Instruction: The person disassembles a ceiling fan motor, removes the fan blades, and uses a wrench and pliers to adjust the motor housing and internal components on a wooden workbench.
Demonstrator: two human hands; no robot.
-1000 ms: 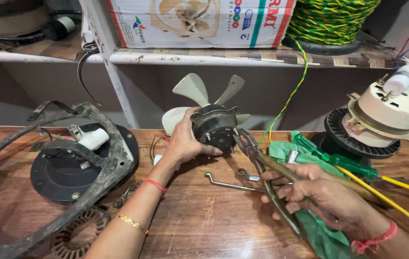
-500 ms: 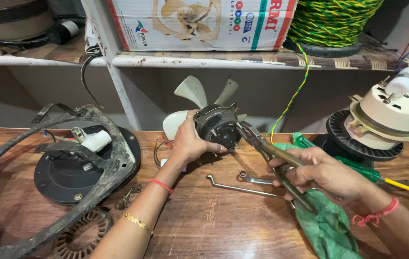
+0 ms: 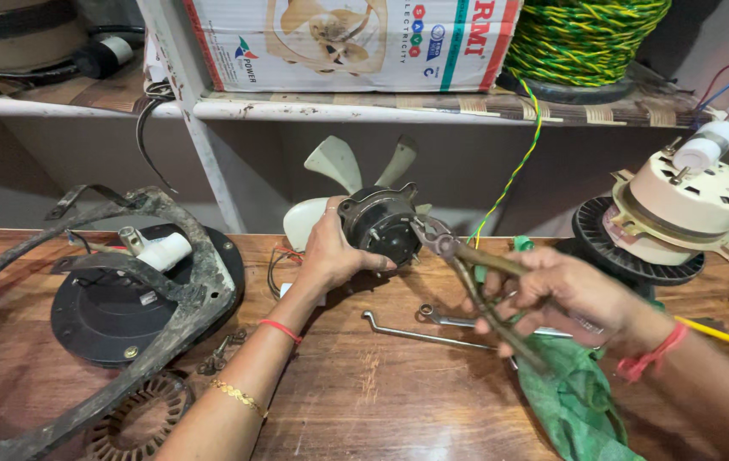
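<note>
A worn wooden workbench (image 3: 398, 393) is seen below a cluttered white shelf (image 3: 339, 109). The small fan motor (image 3: 379, 225), its pale blades behind it, is gripped from the left side by the left hand (image 3: 330, 252), fingers wrapped around its casing. The right hand (image 3: 565, 294) is closed around rusty pliers (image 3: 467, 273), whose tips touch the motor's right edge. A bent wrench (image 3: 420, 333) lies just below both hands.

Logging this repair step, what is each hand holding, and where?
Left hand grips the fan motor by its body; right hand holds pliers by the handles.
</note>
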